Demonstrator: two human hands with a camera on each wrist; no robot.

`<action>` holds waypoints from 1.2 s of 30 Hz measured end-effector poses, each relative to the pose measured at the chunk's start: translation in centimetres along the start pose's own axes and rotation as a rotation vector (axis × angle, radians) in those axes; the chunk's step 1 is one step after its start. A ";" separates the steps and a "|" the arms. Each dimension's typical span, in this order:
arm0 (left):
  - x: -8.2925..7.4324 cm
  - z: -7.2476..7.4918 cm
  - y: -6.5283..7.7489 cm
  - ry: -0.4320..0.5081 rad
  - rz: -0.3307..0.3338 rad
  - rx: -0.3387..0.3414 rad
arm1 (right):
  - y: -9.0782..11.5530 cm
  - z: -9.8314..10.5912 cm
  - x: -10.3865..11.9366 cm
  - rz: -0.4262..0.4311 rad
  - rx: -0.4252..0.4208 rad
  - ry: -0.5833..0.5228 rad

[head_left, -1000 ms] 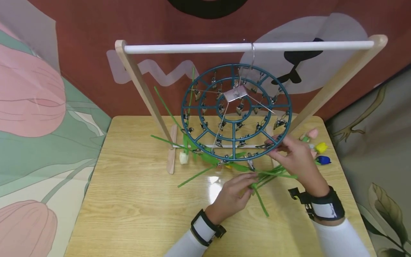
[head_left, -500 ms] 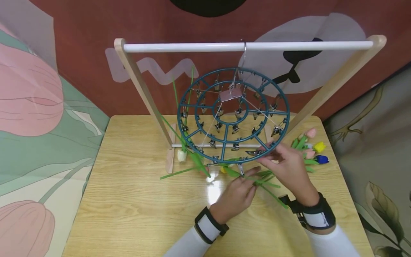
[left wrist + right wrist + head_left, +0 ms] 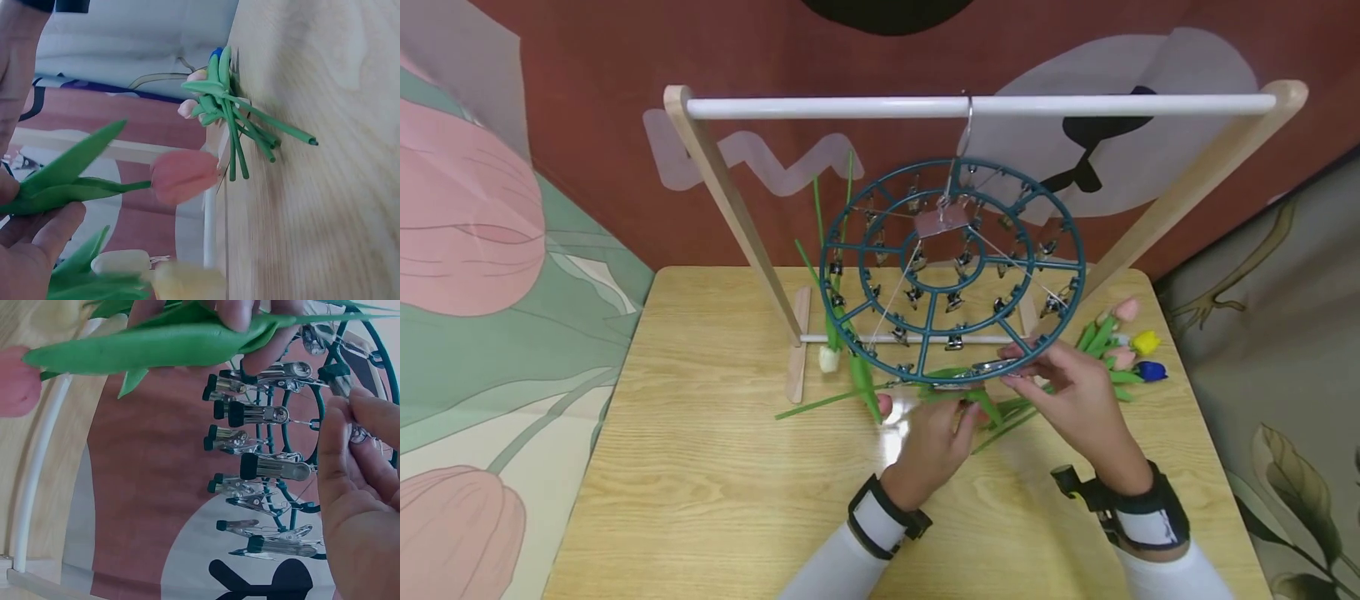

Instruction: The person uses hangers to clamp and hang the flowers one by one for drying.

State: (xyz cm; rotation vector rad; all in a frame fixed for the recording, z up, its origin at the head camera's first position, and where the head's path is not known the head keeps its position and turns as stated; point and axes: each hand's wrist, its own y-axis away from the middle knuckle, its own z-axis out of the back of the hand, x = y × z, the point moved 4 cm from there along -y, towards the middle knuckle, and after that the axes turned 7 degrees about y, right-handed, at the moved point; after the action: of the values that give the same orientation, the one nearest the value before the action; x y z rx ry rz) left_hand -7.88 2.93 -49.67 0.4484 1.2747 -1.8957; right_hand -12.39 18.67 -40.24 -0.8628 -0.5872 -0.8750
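Note:
A round blue-green clip hanger (image 3: pixel 927 333) hangs by its hook, with small metal clips all round its rings. My left hand (image 3: pixel 928 446) grips a pink artificial tulip (image 3: pixel 184 177) by its leaves and stem, just under the hanger's front rim. Its bloom points down towards the table in the left wrist view. At the front right of the rim, my right hand (image 3: pixel 1071 396) pinches a metal clip (image 3: pixel 337 378) between thumb and fingers. A white tulip (image 3: pixel 828 360) and another pink tulip (image 3: pixel 884 406) hang bloom-down on the hanger's left side.
The hanger's hook sits on the white bar (image 3: pixel 865 107) of a wooden stand, whose posts rise on both sides. Several loose tulips, with a blue bloom (image 3: pixel 1152 371) and a yellow bloom (image 3: pixel 1146 342) among them, lie on the table (image 3: pixel 700 483) at the right.
My left hand has come away from the loose stems with a pink tulip and moved left, up to the rim. My right hand stays at the rim; the hanger has swung slightly.

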 end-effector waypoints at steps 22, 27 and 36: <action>0.2 0.9 -0.2 0.235 0.167 0.017 | 0.3 -0.4 1.2 0.297 0.121 0.349; 0.3 0.9 -0.2 0.259 0.177 0.010 | 0.3 -0.3 1.3 0.330 0.126 0.358; 0.4 0.8 -0.4 0.263 0.159 -0.023 | 0.1 -0.4 1.5 0.352 0.159 0.352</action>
State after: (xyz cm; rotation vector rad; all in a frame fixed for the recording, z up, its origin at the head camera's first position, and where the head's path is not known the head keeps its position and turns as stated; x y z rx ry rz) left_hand -8.35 2.08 -49.31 0.7842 1.3827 -1.7282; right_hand -11.43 17.78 -39.33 -0.6228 -0.1848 -0.6282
